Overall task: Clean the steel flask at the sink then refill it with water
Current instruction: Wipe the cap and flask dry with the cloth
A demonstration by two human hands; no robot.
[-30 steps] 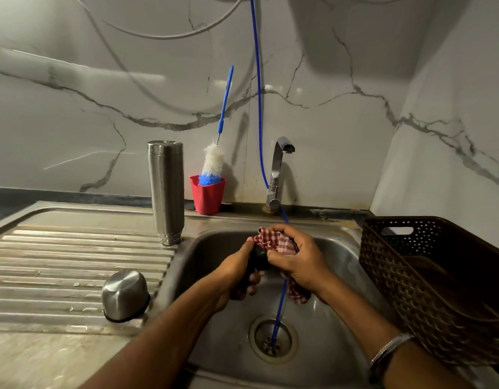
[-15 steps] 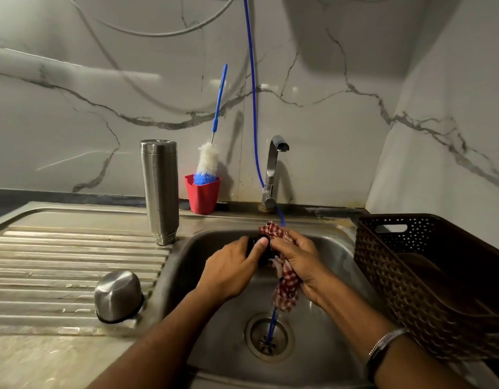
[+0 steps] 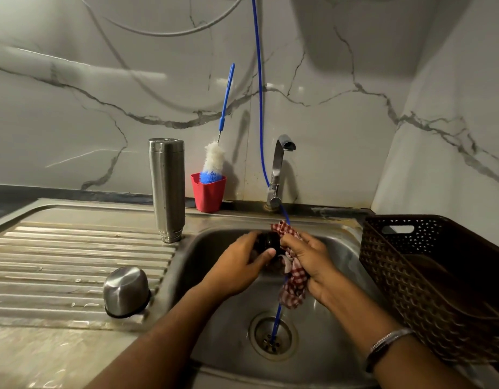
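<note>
The sink (image 3: 338, 279) holds both hands over the drain (image 3: 272, 336). The flask (image 3: 167, 189) stands mouth-down on the drainboard (image 3: 60, 265) just left of the basin, its steel cup (image 3: 125, 290) lying nearer; a careless elbow could topple either. The left hand (image 3: 237, 270) curls its fingers round a small dark stopper (image 3: 269, 242). The right hand (image 3: 310, 259) pinches a checked cloth (image 3: 293, 287) against it. Wet, the stopper may slip and drop onto the drain, and the hanging cloth could snag the blue hose (image 3: 258, 108).
</note>
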